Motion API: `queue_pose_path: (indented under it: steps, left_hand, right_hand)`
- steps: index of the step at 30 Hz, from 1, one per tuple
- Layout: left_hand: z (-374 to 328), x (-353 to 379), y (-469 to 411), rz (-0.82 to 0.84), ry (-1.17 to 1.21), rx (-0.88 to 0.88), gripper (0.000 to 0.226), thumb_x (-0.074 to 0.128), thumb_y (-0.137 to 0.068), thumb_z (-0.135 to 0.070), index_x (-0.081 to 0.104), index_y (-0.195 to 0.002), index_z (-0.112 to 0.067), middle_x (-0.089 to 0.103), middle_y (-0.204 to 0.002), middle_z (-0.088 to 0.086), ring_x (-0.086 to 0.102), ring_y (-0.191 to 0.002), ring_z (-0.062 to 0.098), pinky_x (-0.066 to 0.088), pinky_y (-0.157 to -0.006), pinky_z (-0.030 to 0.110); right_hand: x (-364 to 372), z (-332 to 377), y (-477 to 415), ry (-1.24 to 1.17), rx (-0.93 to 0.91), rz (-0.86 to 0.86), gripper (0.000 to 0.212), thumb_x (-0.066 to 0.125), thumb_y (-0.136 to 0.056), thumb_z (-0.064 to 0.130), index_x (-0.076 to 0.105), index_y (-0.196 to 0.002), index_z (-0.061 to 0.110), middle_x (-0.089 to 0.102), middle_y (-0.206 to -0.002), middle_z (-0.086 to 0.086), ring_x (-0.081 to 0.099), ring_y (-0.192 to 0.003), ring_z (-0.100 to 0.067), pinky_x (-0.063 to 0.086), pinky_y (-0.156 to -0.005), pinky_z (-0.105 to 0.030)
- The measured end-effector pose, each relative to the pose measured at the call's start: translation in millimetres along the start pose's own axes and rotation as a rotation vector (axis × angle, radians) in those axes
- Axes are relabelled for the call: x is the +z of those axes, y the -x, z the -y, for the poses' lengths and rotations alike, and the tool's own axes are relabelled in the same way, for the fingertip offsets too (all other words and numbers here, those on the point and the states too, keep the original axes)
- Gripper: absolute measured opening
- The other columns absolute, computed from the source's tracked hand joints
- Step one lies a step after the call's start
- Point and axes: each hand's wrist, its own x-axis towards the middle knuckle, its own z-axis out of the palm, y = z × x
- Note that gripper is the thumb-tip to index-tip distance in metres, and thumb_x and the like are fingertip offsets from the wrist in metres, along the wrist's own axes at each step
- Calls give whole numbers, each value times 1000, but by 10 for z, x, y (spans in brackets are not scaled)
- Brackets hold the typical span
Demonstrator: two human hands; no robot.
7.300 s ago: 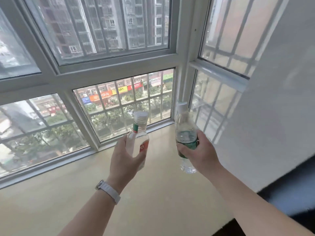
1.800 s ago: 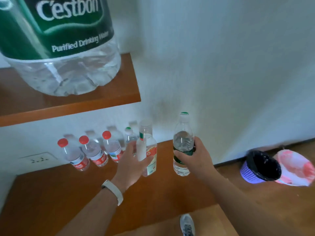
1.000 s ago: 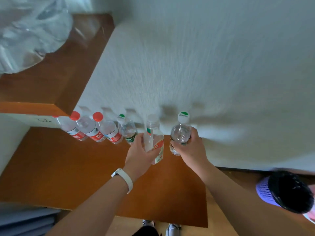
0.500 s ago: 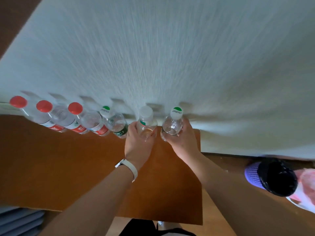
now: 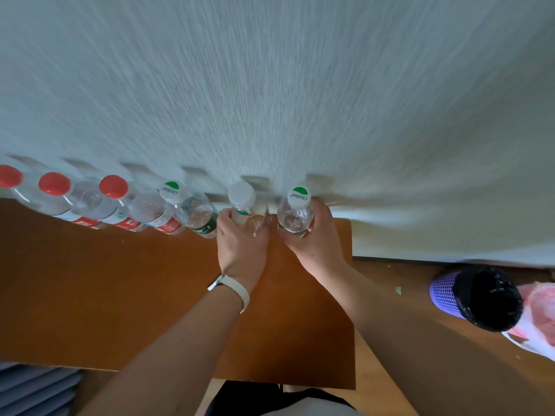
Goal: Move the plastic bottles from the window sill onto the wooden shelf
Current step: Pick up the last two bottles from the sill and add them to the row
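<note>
I look straight down on the wooden shelf (image 5: 126, 295), which runs along a white wall. My left hand (image 5: 240, 250) grips a clear bottle with a white cap (image 5: 241, 195). Beside it, my right hand (image 5: 315, 244) grips a clear bottle with a green and white cap (image 5: 298, 197). Both bottles stand upright against the wall at the shelf's right end; whether their bases touch the wood is hidden by my hands. To their left stands a row of bottles: one green-capped bottle (image 5: 192, 211) and three red-capped bottles (image 5: 114, 187).
A purple mesh bin (image 5: 480, 298) with a black liner stands on the wooden floor at the right, with a pink bag (image 5: 540, 307) beside it. Grey slats (image 5: 33, 391) show at the bottom left. The shelf's right edge (image 5: 352, 295) ends just past my right hand.
Both hands have carried the two bottles from the window sill to the shelf and lowered them toward the wall at the row's right end. My view has tilted further down.
</note>
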Motion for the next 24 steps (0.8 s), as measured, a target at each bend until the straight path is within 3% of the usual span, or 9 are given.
queue_pose_path:
  steps: [6,11,15,20,24]
  left_hand:
    - [1,-2,-5,-35,-17,-17,74,80,-78,-44,41,-131,-11,48,-121,-1,51,-106,17,41,-79,29]
    - [36,2,52,-9,-58,-25,81,76,-81,-41,31,-143,-13,45,-136,4,50,-118,19,48,-90,37]
    - [74,-16,42,36,-107,-28,70,72,-85,-42,35,-138,-15,49,-129,5,55,-108,23,49,-81,35]
    - [54,-9,21,68,-102,-33,67,73,-85,-43,39,-133,-12,49,-127,7,56,-103,23,44,-78,30]
    - [20,-46,90,71,-114,-52,78,76,-81,-49,35,-135,-10,48,-127,7,55,-101,22,44,-77,31]
  right_hand:
    - [-59,-47,35,13,19,81,77,87,-69,34,46,-132,20,50,-120,8,54,-110,-9,52,-93,-30]
    - [-103,-29,52,13,34,97,73,84,-74,35,45,-134,21,50,-118,11,53,-108,-5,41,-83,-11]
    - [-184,-9,66,31,16,118,69,82,-76,36,47,-134,23,50,-115,15,51,-106,-1,37,-77,-3]
    - [-295,14,58,82,17,185,71,78,-77,45,43,-137,27,51,-128,12,50,-110,-2,35,-78,-9]
    - [-368,45,76,97,7,189,69,77,-79,40,43,-137,25,51,-134,8,52,-114,-6,36,-83,-13]
